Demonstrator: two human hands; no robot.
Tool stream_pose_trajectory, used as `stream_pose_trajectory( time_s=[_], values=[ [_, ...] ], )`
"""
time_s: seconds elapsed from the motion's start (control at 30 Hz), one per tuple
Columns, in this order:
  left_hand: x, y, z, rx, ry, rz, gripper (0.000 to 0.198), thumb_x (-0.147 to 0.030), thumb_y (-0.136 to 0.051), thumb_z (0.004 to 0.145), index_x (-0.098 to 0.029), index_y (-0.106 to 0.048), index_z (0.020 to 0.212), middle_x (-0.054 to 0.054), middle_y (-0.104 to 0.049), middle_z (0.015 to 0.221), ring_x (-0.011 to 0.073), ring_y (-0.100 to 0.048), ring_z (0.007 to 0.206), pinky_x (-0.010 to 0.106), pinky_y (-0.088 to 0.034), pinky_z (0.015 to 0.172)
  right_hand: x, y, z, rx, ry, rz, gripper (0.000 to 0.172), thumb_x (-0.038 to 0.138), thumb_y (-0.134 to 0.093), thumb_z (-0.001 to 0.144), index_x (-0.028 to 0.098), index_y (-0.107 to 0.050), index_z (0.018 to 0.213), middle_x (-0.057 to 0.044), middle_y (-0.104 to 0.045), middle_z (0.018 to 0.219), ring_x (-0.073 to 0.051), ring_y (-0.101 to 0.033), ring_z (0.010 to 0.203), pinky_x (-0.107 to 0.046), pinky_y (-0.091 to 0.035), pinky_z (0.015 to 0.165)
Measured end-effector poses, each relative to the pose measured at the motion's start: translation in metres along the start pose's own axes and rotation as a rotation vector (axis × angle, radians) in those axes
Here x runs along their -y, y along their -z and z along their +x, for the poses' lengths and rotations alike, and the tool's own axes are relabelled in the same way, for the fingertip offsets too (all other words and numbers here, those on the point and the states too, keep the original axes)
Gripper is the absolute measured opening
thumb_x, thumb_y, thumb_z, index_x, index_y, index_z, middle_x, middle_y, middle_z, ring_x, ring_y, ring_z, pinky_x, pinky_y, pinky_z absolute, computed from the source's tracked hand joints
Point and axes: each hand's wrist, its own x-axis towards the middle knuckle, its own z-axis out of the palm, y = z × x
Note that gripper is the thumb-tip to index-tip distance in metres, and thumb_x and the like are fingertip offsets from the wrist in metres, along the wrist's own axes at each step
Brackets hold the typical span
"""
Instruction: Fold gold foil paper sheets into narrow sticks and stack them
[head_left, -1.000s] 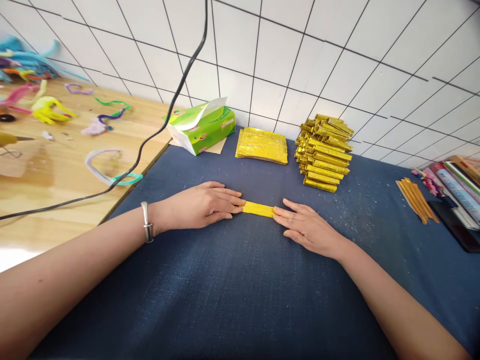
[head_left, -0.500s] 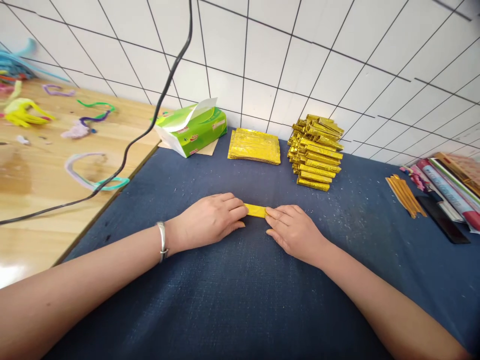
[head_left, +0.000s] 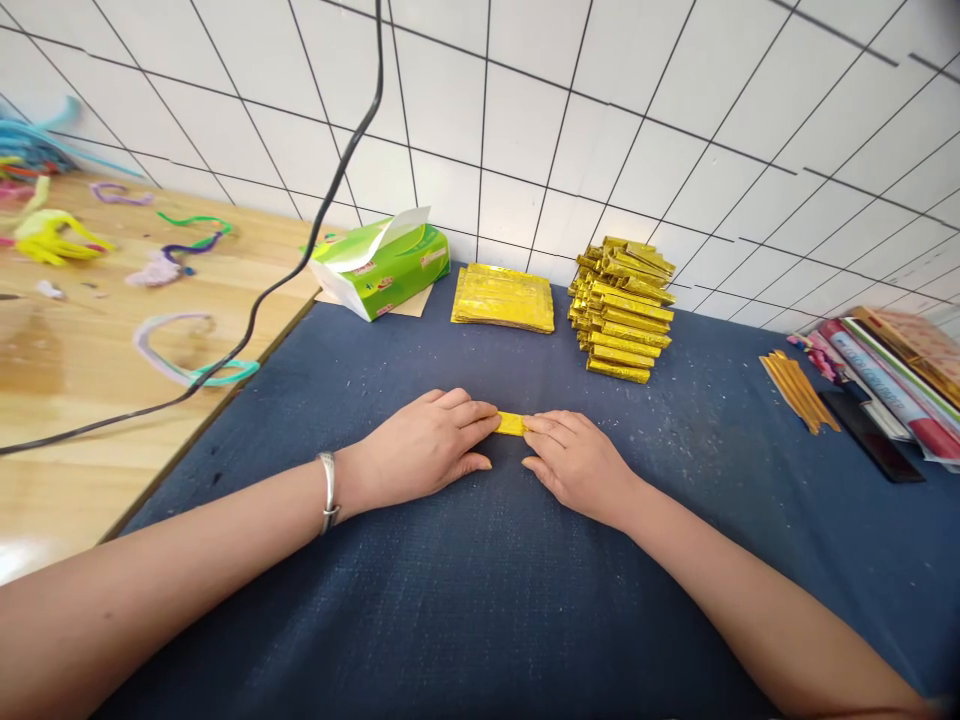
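A narrow strip of gold foil paper [head_left: 511,424] lies on the dark blue cloth between my hands. Fingers together, my left hand [head_left: 420,447] presses on its left end; a silver bracelet circles that wrist. The fingertips of my right hand [head_left: 581,462] hold down the right end. Both thumbs rest apart from the strip, on its near side. Behind, a flat stack of gold paper [head_left: 502,298] lies near the wall, and a pile of folded gold sticks [head_left: 626,312] stands to its right.
A green tissue box [head_left: 390,262] stands at the back left. A black cable [head_left: 315,225] hangs across the wooden table [head_left: 67,500], where pipe cleaners lie. At the right are brown strips [head_left: 799,390], a black flat object [head_left: 871,436] and stacked books or packages [head_left: 892,375].
My hands are slightly closer together, so less of the gold strip shows between them. The view has shifted a little; the piles and the box stay in place.
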Motion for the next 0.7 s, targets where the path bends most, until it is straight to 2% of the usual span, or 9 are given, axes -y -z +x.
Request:
stream_pose_trajectory(
  time_s=[0.13,0.23,0.37,0.53,0.7],
  values=[
    [-0.003,0.001,-0.002,-0.013,0.008,0.008,0.047,-0.046,-0.04,0.09,-0.019,-0.049,0.127,0.009,-0.054,0.126,0.0224,-0.05,0.1,0.036,-0.038,0.087,0.0,0.0,0.0,-0.024,-0.034,0.029,0.03,0.029,-0.044,0.091,0.015,-0.057,0.113,-0.012,-0.061,0.114,-0.022,-0.051,0.108,-0.041,-0.042,0.092],
    [-0.005,0.001,-0.004,-0.01,0.013,0.019,0.048,-0.047,-0.039,0.09,-0.019,-0.047,0.129,0.009,-0.053,0.128,0.0226,-0.05,0.102,0.035,-0.037,0.088,0.003,0.003,0.004,-0.008,-0.073,0.014,0.035,0.033,-0.043,0.091,0.016,-0.053,0.121,-0.012,-0.058,0.12,-0.022,-0.052,0.109,-0.041,-0.042,0.092],
    [-0.006,0.0,-0.005,-0.004,0.015,0.019,0.046,-0.045,-0.039,0.09,-0.018,-0.05,0.126,0.01,-0.054,0.125,0.0228,-0.05,0.101,0.036,-0.037,0.088,0.015,-0.001,0.016,0.032,-0.081,-0.021,0.048,0.04,-0.038,0.093,0.015,-0.042,0.133,-0.013,-0.044,0.138,-0.023,-0.041,0.125,-0.043,-0.035,0.102],
    [-0.005,-0.002,-0.006,0.029,0.029,0.006,0.039,-0.045,-0.04,0.09,-0.018,-0.058,0.113,0.009,-0.06,0.114,0.0237,-0.051,0.098,0.038,-0.039,0.086,0.027,-0.013,0.022,0.074,-0.093,-0.017,0.062,0.049,-0.028,0.093,0.007,-0.031,0.139,-0.015,-0.036,0.143,-0.021,-0.032,0.133,-0.039,-0.026,0.11],
    [-0.003,-0.003,-0.008,-0.001,0.028,0.002,0.047,-0.047,-0.039,0.09,-0.022,-0.048,0.129,0.006,-0.054,0.128,0.0242,-0.05,0.105,0.039,-0.038,0.089,0.024,-0.011,0.011,0.134,-0.096,-0.036,0.06,0.049,-0.027,0.094,0.01,-0.029,0.14,-0.011,-0.034,0.145,-0.02,-0.025,0.136,-0.041,-0.022,0.113]
  ],
)
